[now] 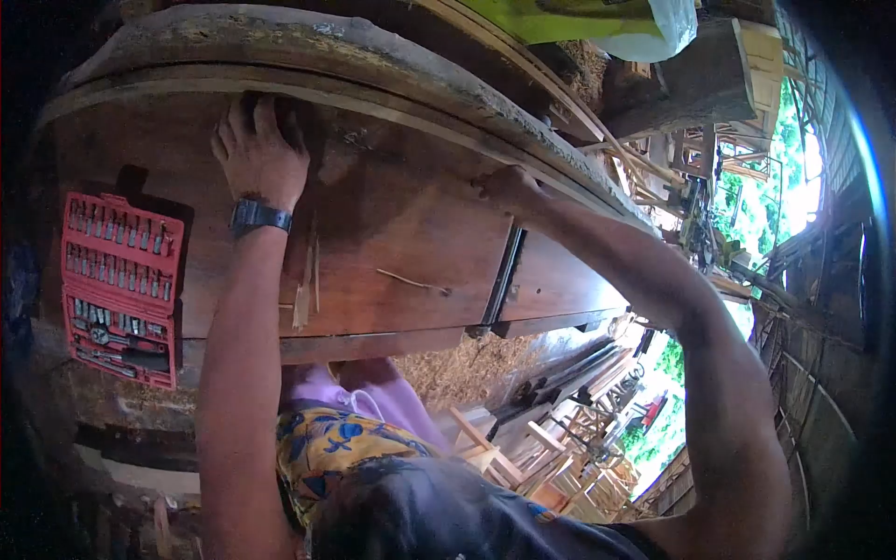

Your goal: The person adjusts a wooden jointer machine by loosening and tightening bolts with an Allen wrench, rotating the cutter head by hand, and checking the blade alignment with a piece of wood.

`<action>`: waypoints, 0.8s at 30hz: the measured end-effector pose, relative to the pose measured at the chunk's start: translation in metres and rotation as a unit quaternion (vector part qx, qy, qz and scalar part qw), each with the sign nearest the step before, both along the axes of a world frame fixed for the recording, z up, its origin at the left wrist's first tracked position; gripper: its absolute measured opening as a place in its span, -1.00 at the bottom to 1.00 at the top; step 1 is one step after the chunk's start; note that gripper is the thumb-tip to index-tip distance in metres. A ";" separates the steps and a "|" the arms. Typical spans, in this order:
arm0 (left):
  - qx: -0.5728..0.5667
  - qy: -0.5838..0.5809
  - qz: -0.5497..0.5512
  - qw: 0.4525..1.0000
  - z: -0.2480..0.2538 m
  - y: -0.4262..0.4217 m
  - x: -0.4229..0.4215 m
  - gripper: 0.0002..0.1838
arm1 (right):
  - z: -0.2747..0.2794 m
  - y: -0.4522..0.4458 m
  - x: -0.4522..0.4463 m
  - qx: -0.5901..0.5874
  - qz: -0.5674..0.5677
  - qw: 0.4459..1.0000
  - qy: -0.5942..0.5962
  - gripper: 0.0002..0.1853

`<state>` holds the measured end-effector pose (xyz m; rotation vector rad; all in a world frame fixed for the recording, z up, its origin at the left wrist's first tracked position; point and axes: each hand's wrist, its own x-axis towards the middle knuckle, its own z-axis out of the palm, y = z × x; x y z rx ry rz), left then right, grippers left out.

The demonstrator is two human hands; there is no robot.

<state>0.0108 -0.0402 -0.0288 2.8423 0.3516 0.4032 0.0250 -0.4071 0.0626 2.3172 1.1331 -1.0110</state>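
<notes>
My left hand (264, 149), with a dark watch on the wrist, rests on a reddish-brown wooden board (392, 233) near its far edge; its fingers are apart and slightly bent. Farther right, near the same edge, my right hand (513, 189) has its fingers pressed together at the board. Shadow hides what they may hold. A dark metal strip (505, 277) lies across the board below the right hand. Thin wood splinters (304, 294) and a small stick (411, 280) lie between the arms.
An open red case (119, 304) of sockets and bits sits at the left. Beyond the board's far edge runs a rough timber slab (373, 49). A green and white bag (597, 28) is at the top. Sawdust (457, 373) and stacked wood (560, 439) appear below right.
</notes>
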 end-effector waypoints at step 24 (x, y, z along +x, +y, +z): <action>-0.033 0.013 0.018 0.999 0.010 -0.012 0.006 -0.14 | 0.036 0.018 0.000 -0.079 -0.051 0.996 -0.001 -0.47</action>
